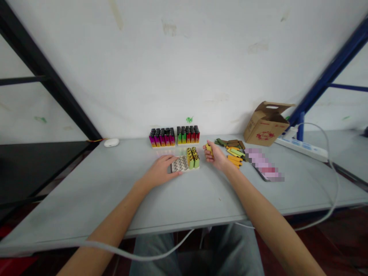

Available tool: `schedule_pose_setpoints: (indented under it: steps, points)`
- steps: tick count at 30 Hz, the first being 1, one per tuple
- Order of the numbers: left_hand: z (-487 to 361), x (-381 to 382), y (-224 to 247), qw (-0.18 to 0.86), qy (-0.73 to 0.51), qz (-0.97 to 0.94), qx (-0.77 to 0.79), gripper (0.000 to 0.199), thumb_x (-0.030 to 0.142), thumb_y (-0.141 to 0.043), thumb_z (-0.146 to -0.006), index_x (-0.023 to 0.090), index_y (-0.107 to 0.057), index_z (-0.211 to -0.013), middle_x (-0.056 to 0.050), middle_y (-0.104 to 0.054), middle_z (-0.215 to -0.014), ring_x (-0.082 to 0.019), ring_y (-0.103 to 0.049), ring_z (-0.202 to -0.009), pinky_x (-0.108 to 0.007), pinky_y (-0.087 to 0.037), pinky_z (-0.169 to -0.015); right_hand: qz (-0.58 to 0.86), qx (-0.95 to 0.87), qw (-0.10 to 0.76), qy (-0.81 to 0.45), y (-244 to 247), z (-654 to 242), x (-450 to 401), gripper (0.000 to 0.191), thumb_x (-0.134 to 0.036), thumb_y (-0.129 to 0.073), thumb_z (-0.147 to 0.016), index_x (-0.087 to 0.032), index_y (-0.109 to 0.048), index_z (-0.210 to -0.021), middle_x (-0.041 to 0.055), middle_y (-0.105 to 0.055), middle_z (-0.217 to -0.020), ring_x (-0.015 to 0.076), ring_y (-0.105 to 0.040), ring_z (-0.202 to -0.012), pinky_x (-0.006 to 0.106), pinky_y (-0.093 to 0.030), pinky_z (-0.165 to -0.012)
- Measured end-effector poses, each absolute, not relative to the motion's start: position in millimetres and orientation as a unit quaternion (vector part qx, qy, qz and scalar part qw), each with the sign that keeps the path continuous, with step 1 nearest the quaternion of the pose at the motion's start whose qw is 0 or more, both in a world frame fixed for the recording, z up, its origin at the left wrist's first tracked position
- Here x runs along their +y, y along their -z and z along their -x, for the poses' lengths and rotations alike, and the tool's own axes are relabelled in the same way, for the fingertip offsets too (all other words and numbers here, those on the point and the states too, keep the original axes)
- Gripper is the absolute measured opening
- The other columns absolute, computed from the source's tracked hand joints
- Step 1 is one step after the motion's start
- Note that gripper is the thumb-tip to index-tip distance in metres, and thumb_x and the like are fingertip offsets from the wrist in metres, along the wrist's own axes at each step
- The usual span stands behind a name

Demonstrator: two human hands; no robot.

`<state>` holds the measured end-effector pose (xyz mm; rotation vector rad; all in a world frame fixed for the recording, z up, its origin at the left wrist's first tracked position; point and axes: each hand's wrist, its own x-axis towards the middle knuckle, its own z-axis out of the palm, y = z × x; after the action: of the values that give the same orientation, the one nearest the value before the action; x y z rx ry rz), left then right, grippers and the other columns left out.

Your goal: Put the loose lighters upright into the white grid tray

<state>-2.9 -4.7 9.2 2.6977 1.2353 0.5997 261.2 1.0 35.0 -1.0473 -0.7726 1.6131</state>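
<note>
My left hand point(161, 170) grips the left end of a pale tray point(179, 164) with rows of slots, its thumb at the near edge and its fingers at the far edge. Several upright yellow-green lighters point(193, 158) fill the tray's right part, while the slots on the left stand bare. Just right of the tray, my right hand point(216, 155) is raised a little with its fingers closed around a yellow lighter point(209, 148). Beyond that hand lie loose yellow and orange lighters point(235, 160) and dark green and brown ones point(230, 143).
Two trays of lighters, one purple-orange point(162, 138) and one red-green point(188, 135), stand against the wall. At right are an open cardboard box point(266, 126), a blurred-out phone point(264, 165) and a power strip point(301, 147). A white earbud case point(111, 142) lies left; a white cable point(138, 256) crosses the front.
</note>
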Motion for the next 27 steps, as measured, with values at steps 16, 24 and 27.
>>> schedule_pose_setpoints:
  steps: [16, 24, 27]
  points:
    - [1.2, -4.3, -8.9, 0.048, -0.203, -0.893, 0.399, 0.065, 0.059, -0.059, -0.08, 0.016, -0.054, -0.129, -0.015, -0.055, -0.131, -0.031, -0.051, -0.12, -0.045, -0.038, -0.105, 0.308, -0.4, 0.412, -0.759, -35.5, -258.4, -6.0, 0.033, -0.043, -0.035, -0.087, -0.017, -0.049, -0.072, -0.0071, -0.028, -0.049, 0.0059, -0.017, -0.038, 0.016, -0.012, -0.034]
    - [1.1, -5.7, -10.6, 0.044, -0.201, -0.894, 0.397, 0.064, 0.057, -0.058, -0.081, 0.018, -0.053, -0.131, -0.015, -0.055, -0.131, -0.031, -0.05, -0.12, -0.045, -0.038, -0.105, 0.268, -0.409, 0.415, -0.767, -50.2, -263.8, -16.6, 0.03, -0.048, -0.045, -0.09, -0.02, -0.054, -0.094, -0.0044, -0.039, -0.062, 0.0059, -0.029, -0.043, 0.014, -0.018, -0.036]
    - [1.0, -5.5, -10.5, 0.047, -0.197, -0.894, 0.4, 0.064, 0.057, -0.059, -0.081, 0.017, -0.054, -0.131, -0.016, -0.054, -0.131, -0.031, -0.05, -0.12, -0.046, -0.037, -0.105, 0.244, -0.393, 0.392, -0.795, -52.0, -267.0, -17.6, 0.033, -0.048, -0.04, -0.091, -0.018, -0.054, -0.089, -0.006, -0.035, -0.057, 0.005, -0.02, -0.039, 0.015, -0.016, -0.035]
